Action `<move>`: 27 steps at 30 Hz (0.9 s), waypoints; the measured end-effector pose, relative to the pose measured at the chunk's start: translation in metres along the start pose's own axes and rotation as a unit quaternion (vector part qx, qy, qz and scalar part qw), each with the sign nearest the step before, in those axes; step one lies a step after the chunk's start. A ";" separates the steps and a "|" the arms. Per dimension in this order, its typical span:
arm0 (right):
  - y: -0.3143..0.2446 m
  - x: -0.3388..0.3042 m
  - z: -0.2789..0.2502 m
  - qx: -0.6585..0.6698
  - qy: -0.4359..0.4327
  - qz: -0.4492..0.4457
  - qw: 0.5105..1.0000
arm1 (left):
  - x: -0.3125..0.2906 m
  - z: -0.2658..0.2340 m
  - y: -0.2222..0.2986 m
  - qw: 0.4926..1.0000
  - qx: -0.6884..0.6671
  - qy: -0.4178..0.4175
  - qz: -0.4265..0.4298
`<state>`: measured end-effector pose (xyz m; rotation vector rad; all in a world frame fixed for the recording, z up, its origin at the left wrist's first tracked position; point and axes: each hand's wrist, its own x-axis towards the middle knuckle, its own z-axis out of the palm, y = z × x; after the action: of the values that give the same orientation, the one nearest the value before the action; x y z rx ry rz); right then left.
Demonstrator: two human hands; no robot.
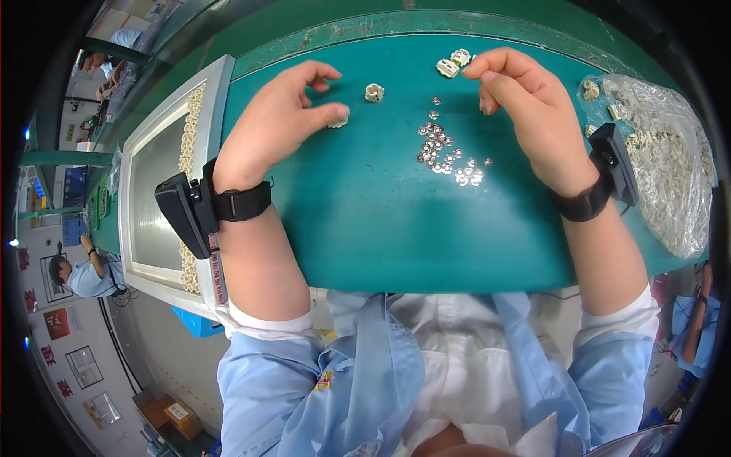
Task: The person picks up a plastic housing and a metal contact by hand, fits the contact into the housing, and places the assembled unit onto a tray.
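Filling mid-frame, a smooth green tabletop (426, 236) runs from a grey-framed rectangular tray (218, 107) at left to a clear plastic bag of cream parts (670, 175) at right. The left hand (278, 118), upper left, hangs half open, gripping nothing; the right hand (529, 103), upper right, curls, its hold impossible to tell. At upper centre sit a cream ring-shaped plastic part (374, 95) and small round silvery metal discs (433, 143).

Frame label (218, 273), carton label (178, 410), wall signs (48, 355) — unreadable
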<state>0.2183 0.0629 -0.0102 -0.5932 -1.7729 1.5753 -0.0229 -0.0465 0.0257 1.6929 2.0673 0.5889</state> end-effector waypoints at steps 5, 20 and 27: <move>0.002 0.000 0.000 -0.005 0.000 -0.001 1.000 | 0.001 0.007 -0.003 0.996 0.054 -0.045 0.052; 0.006 -0.001 0.006 -0.027 -0.030 -0.001 0.999 | 0.009 0.013 0.004 0.998 -0.027 0.040 -0.039; 0.005 -0.002 0.006 -0.033 -0.034 0.011 0.999 | 0.011 0.018 -0.002 1.000 -0.020 0.008 -0.013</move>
<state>0.2146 0.0580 -0.0161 -0.6002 -1.8815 1.5734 -0.0165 -0.0346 0.0088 1.6424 2.0712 0.6320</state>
